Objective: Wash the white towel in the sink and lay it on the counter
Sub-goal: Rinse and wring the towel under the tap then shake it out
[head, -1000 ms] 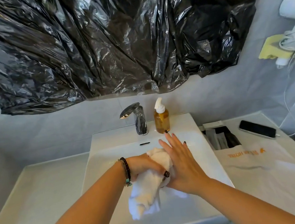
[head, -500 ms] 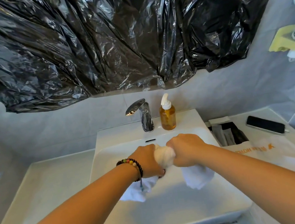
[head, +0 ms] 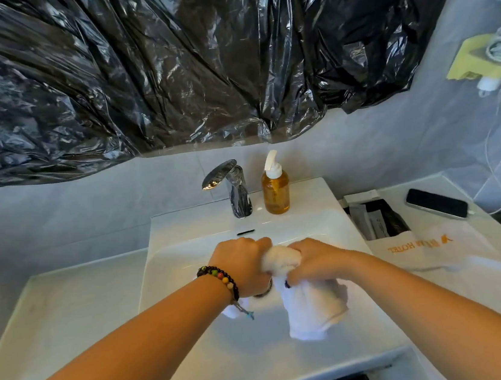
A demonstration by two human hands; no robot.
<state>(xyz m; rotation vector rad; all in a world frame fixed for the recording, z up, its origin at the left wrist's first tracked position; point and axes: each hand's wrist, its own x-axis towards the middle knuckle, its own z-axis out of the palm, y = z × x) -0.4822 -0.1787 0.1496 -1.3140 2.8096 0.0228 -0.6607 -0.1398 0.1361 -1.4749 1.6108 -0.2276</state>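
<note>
The white towel (head: 303, 297) is being gripped by both fists over the middle of the sink (head: 201, 363), bunched into a tight roll between them while its loose end is hanging down below the right hand (head: 313, 259). The left hand (head: 242, 265), with a beaded bracelet (head: 222, 280) on its wrist, is clenching one side of the roll; the right hand is clenching the other, thumb tucked against the cloth. A second ago the right palm was lying flat against the towel, rubbing it; half a second ago both hands were already closing round it side by side, and now the right fist is sitting lower and turned, with more cloth spilling out beneath it. That shift is reading as a wringing or scrubbing twist, so the washing step is probably nearing its end rather than starting.

No water is running from the faucet (head: 230, 189) as far as can be seen, and the soap bottle (head: 275, 186) is standing untouched just beside it. The table (head: 68, 307) to the left of the sink is lying bare, while the right side is carrying a paper bag (head: 423, 247) and a phone (head: 437, 203). The left stretch is looking like the easier place to spread the towel once it is squeezed out. Drips are the likely nuisance if it leaves the sink too wet.
</note>
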